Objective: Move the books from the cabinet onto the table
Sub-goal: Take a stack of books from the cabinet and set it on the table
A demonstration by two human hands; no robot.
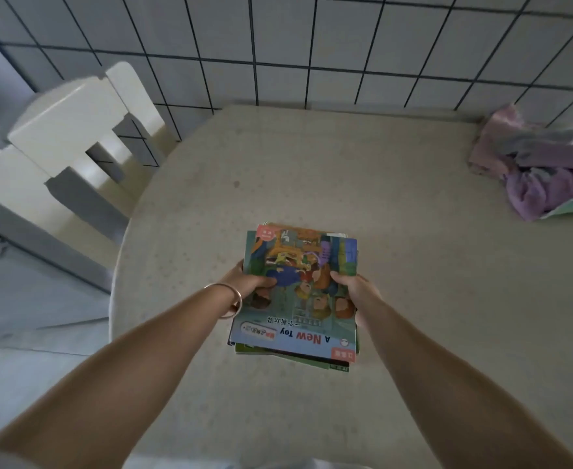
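Note:
I hold a stack of thin picture books [298,292] over the beige table [413,265]. The top cover is colourful and reads "A New Toy", upside down to me. My left hand [249,282] grips the stack's left edge, thumb on the cover, with a bangle on the wrist. On the right edge, my right hand [354,287] grips the same way. Whether the stack touches the table or hangs just above it, I cannot tell. The cabinet is out of view.
A white plastic chair [72,143] stands at the table's far left, against a white tiled wall [312,45]. A crumpled purple and grey cloth [542,170] lies at the table's far right corner. Grey floor shows on the left.

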